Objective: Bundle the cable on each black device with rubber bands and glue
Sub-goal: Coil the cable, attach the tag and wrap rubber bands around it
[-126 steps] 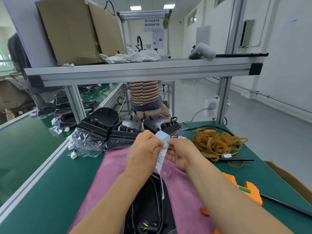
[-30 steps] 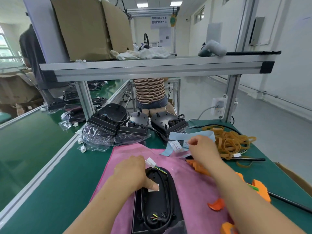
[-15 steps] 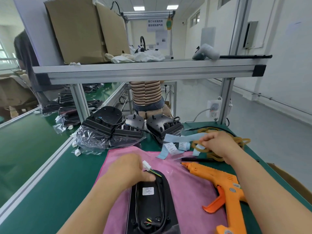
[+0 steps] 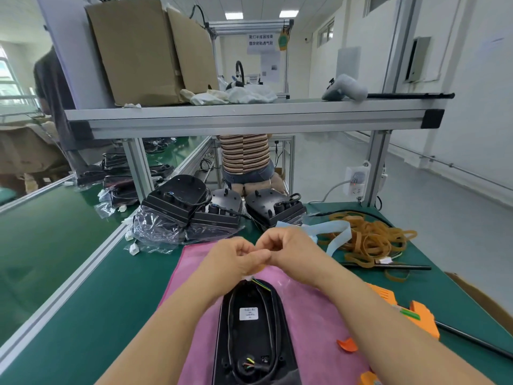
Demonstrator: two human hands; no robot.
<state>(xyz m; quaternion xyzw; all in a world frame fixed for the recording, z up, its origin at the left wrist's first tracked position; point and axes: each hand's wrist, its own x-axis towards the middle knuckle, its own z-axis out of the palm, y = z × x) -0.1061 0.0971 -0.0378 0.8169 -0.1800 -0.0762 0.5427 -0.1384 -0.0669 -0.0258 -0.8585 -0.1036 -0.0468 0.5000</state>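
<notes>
Above black device (image 4: 251,337) on pink cloth (image 4: 313,315), left hand (image 4: 236,257) and right hand (image 4: 294,251) meet, both curled; left grip pinches cable (image 4: 263,285) end, right grip's contents cannot tell.

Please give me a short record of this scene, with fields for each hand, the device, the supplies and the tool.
Left hand: fingers curled, pinching the cable end above the device
Right hand: fingers curled, meeting the left; tan sliver, likely a rubber band
Black device: on pink cloth, label up
Rubber band pile: table, far right
Glue gun: lies right, untouched
</notes>
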